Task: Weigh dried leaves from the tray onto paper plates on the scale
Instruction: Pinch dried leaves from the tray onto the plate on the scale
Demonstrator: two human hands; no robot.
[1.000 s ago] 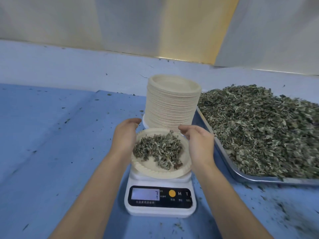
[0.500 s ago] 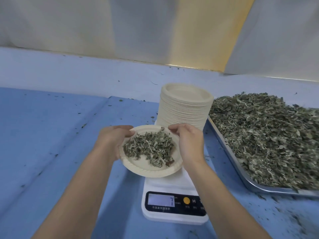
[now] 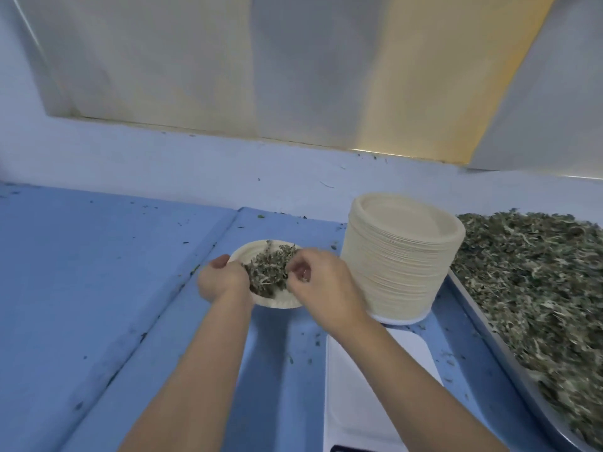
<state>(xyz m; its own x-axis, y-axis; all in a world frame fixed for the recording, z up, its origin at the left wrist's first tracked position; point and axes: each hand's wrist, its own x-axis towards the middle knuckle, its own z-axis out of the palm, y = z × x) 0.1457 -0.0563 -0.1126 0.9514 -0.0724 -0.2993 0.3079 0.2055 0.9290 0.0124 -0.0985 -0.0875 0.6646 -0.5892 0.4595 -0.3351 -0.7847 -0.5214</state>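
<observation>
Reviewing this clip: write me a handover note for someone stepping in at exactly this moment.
Left hand grips the left rim of the filled plate. Right hand has its fingers curled at the right rim; the grip is too blurred to tell.
The plate carries a portion of leaves over the table, left of the scale, whose platform is bare. The plate stack is behind the scale, and the tray of loose leaves is on the right.
Done: one portion plated, off the scale.
Left: set it aside, put a fresh plate on the scale, weigh the next portion.
</observation>
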